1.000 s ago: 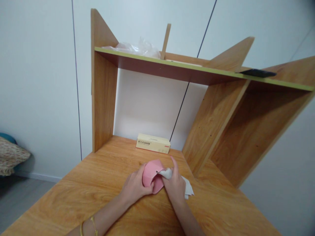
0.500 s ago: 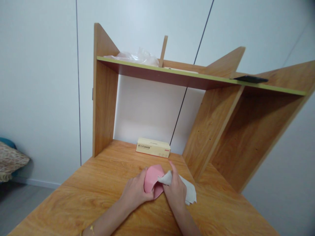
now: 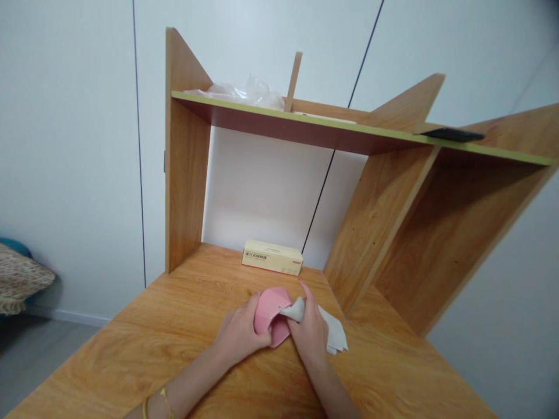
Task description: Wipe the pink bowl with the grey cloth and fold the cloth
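Observation:
A pink, angular-sided bowl (image 3: 271, 305) is tilted on its side above the wooden desk, its hollow turned towards my right. My left hand (image 3: 243, 329) is closed on its left side, the thumb at the near rim. In my right hand (image 3: 311, 333) a light grey cloth (image 3: 335, 333) is gripped; one bunched end reaches the bowl's rim, and the rest hangs out to the right of the hand. The inside of the bowl is partly hidden by my fingers and the cloth.
A cream cling-film box (image 3: 272, 258) lies at the back of the desk (image 3: 187, 326). Upright wooden panels (image 3: 379, 227) and a shelf (image 3: 279, 125) stand behind. On the shelf are a clear plastic bag (image 3: 244, 94) and a dark flat object (image 3: 454, 135). A patterned cushion (image 3: 21, 278) shows far left.
The camera view has shifted slightly. Both hands keep their hold on the bowl and cloth, with hardly any change in position.

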Motion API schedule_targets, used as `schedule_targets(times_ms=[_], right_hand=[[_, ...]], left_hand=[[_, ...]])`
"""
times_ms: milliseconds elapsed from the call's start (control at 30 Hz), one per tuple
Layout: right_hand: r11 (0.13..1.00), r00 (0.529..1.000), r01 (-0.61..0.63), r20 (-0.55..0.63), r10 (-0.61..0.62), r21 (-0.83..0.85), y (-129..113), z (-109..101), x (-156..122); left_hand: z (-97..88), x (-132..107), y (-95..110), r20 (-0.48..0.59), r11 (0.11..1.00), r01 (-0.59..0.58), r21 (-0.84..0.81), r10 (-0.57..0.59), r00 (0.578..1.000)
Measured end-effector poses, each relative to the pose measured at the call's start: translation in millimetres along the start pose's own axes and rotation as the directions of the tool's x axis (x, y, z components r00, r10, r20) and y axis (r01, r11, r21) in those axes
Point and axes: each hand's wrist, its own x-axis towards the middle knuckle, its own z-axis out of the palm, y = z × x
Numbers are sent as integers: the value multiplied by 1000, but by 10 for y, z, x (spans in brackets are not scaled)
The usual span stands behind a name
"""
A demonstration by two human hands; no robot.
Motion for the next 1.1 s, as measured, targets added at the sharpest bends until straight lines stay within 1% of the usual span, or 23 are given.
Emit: schedule_targets(times_ms=[100, 167, 267, 333, 400, 500, 567, 633, 733, 800, 867, 967, 1033, 1100], right_hand=[[996, 995, -76, 73, 72, 50, 38, 41, -1], [986, 989, -120, 106, 107, 115, 89, 92, -4], [954, 987, -152, 91, 133, 259, 151, 157, -11], [930, 983, -183, 72, 169, 320, 166, 186, -14], [910, 979, -206, 71, 194, 360, 164, 212, -17], [885, 977, -208, 123, 172, 416, 143, 247, -21], [897, 973, -216, 157, 167, 385, 119, 250, -17], [932, 968, -235, 155, 198, 276, 87, 226, -7], [967, 965, -249, 92, 244, 52, 38, 152, 11], [974, 973, -220, 58, 223, -52, 17, 104, 16], [982, 984, -168, 43, 172, -82, 13, 77, 14], [991, 991, -121, 54, 124, -60, 28, 74, 8], [987, 984, -150, 90, 155, -58, 41, 86, 9], [975, 966, -212, 140, 219, -63, 52, 97, 12]], left_hand=[[10, -4, -19, 16, 999, -10, -31, 11, 1000], [22, -1, -36, -1, 999, -16, -46, 16, 1000], [41, 6, -68, -52, 994, -20, -106, 14, 999], [57, 8, -87, -69, 989, -2, -147, -8, 998], [84, 8, -108, -57, 983, 3, -183, -14, 998], [142, 18, -154, -8, 964, -10, -267, 8, 1000], [180, 39, -194, 3, 945, -23, -327, 25, 1000], [205, 71, -230, -35, 924, -58, -377, 48, 998], [217, 118, -259, -102, 894, -107, -436, 69, 992], [214, 133, -263, -105, 891, -108, -440, 69, 992], [206, 135, -265, -94, 900, -109, -422, 76, 993], [186, 126, -271, -96, 909, -145, -390, 117, 988], [163, 121, -273, -87, 913, -173, -368, 152, 985], [130, 118, -268, -64, 921, -194, -337, 183, 981]])
